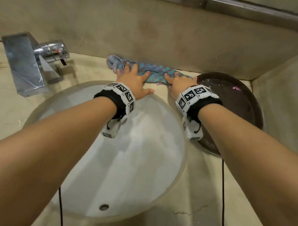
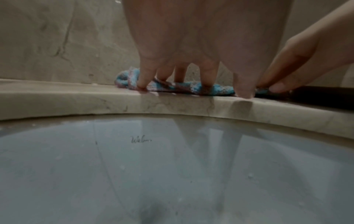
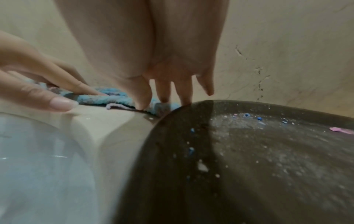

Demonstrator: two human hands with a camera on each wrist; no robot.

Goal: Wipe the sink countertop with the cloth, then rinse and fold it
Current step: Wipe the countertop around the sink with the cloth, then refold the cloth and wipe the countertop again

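Note:
A blue, purple and pink knitted cloth [image 1: 156, 72] lies stretched along the beige countertop [image 1: 200, 194] behind the white sink basin [image 1: 141, 164], against the back wall. My left hand [image 1: 134, 77] presses on the cloth's left part with spread, straight fingers, and its thumb rests by the sink rim. My right hand [image 1: 178, 81] presses the cloth's right end with straight fingers, beside a dark plate. The left wrist view shows the left hand [image 2: 191, 50] with its fingertips on the cloth [image 2: 220, 89]. The right wrist view shows the right hand [image 3: 164, 84] with its fingertips on the cloth [image 3: 114, 98].
A chrome faucet [image 1: 34, 60] stands on the counter at the back left. A dark round plate [image 1: 241, 108] with white and blue specks and a pink scrap sits to the right of the basin, touching the cloth's end. Walls close off the back and the right.

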